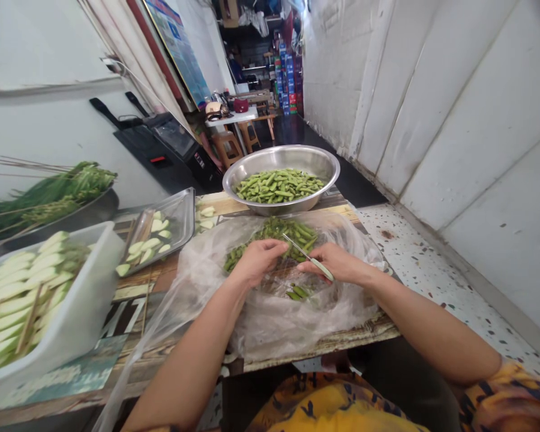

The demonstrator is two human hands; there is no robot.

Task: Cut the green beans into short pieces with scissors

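Observation:
My left hand (257, 258) rests with curled fingers on a pile of green bean pods (292, 234) that lies on a clear plastic bag (274, 318) spread over the table. My right hand (337, 263) is closed around the pale green handle of a small knife (306, 255), its blade pointing up and left toward the pile. A few cut bits of pod (297, 292) lie on the plastic just below both hands. Behind the pile stands a wide steel bowl (319, 159) holding several trimmed pods.
A white tub (78, 306) of skewered pale vegetable slices sits at the left. A steel tray (182, 213) with more slices lies behind it, and a dark tray (94, 207) of skewered greens farther left. A white wall runs along the right; stools and a table stand far back.

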